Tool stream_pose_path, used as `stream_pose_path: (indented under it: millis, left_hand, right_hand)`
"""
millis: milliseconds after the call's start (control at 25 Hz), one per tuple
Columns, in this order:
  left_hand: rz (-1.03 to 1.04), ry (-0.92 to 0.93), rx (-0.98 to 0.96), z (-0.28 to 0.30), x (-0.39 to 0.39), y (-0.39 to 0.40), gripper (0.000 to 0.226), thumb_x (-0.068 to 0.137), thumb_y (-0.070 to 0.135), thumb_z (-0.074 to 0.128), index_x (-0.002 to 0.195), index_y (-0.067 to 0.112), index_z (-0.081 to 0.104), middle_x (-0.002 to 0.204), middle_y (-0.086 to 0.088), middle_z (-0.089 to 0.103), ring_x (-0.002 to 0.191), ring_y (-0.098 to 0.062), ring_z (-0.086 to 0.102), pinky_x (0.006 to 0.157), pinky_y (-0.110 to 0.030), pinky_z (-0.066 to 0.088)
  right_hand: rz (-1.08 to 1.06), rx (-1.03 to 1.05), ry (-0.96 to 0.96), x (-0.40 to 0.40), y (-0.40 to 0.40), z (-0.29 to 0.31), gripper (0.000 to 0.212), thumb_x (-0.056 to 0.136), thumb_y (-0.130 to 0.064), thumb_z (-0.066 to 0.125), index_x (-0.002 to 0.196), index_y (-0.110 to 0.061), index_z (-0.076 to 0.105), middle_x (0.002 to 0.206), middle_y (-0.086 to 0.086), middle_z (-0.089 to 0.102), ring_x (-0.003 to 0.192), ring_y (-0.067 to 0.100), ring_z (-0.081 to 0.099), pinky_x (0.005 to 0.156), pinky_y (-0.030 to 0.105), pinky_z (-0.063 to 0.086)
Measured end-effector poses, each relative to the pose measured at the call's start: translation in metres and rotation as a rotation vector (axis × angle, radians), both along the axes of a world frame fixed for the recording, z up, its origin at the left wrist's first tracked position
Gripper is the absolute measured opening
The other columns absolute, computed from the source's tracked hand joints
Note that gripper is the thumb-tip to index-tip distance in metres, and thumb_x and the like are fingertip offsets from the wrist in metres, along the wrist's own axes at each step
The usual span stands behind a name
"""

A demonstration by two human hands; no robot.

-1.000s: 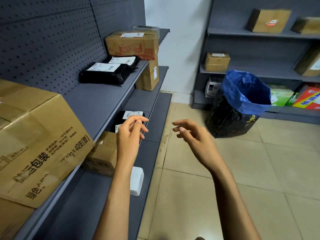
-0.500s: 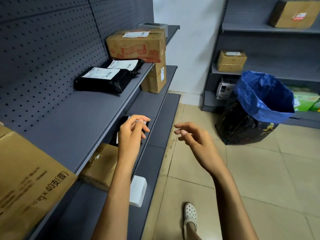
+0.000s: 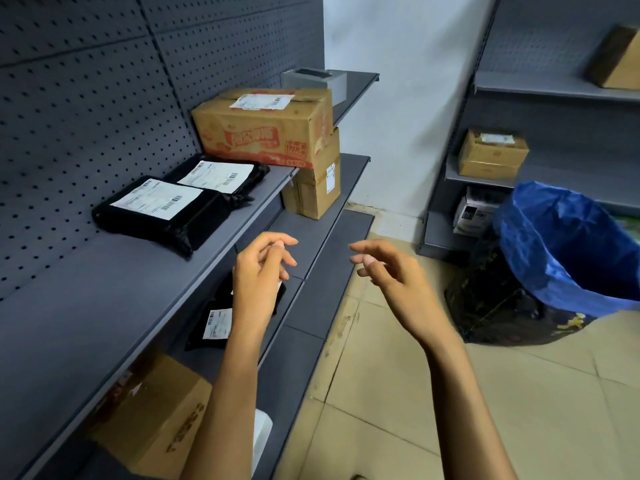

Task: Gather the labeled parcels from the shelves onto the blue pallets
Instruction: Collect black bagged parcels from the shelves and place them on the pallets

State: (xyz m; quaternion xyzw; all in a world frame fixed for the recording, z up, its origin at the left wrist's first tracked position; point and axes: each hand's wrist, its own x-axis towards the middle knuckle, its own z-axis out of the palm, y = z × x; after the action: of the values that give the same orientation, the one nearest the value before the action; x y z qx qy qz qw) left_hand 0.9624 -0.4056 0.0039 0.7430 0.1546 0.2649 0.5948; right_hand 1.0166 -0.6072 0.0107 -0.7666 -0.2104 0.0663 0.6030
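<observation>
Two black labeled parcels (image 3: pixel 157 211) (image 3: pixel 221 176) lie side by side on the upper grey shelf (image 3: pixel 86 289), with a labeled cardboard box (image 3: pixel 263 128) behind them. On the shelf below lie another black labeled parcel (image 3: pixel 214 323) and a brown box (image 3: pixel 156 414). My left hand (image 3: pixel 258 275) hovers over the lower black parcel, fingers loosely curled, holding nothing. My right hand (image 3: pixel 391 278) floats over the floor beside the shelf edge, fingers relaxed and empty. No blue pallet is in view.
A blue-lined black bag (image 3: pixel 554 258) stands on the tiled floor at right. A second shelf unit (image 3: pixel 485 181) at the back right holds more boxes. A small brown box (image 3: pixel 315 192) sits on the middle shelf, and a white object (image 3: pixel 261 441) lies low by my left forearm.
The view has swung left and closer to the shelf; the large brown box at left has left the frame. Both hands have kept their empty, loosely curled pose.
</observation>
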Motion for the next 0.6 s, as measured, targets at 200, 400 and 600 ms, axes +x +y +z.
stream_pose_path:
  millis: [200,400,600]
  left_hand:
    - [0.048,0.01,0.011,-0.002,0.055,-0.011,0.028,0.102,0.005,0.048,0.097,0.016,0.073,0.071,0.001,0.065,0.059,-0.013,0.051,0.059,-0.017,0.044]
    - [0.072,0.003,0.02,-0.003,0.09,-0.008,0.03,0.104,0.007,0.046,0.096,0.02,0.072,0.069,0.009,0.064,0.058,-0.009,0.051,0.058,-0.015,0.044]
    - [0.114,-0.017,-0.001,-0.002,0.121,0.001,0.033,0.103,0.007,0.048,0.092,0.026,0.072,0.07,0.005,0.065,0.059,-0.013,0.051,0.06,-0.017,0.045]
  right_hand:
    - [0.038,0.02,-0.017,0.064,-0.009,-0.004,0.022,0.103,-0.019,0.051,0.115,-0.028,0.068,0.099,-0.013,0.074,0.094,0.008,0.069,0.091,0.034,0.054]
    - [0.063,-0.003,-0.023,0.104,-0.008,-0.005,0.022,0.103,-0.019,0.052,0.116,-0.028,0.068,0.101,-0.012,0.074,0.092,0.003,0.068,0.09,0.03,0.054]
    - [0.099,-0.011,-0.026,0.137,0.004,-0.001,0.022,0.104,-0.018,0.052,0.115,-0.027,0.068,0.103,-0.012,0.074,0.095,0.001,0.069,0.09,0.026,0.053]
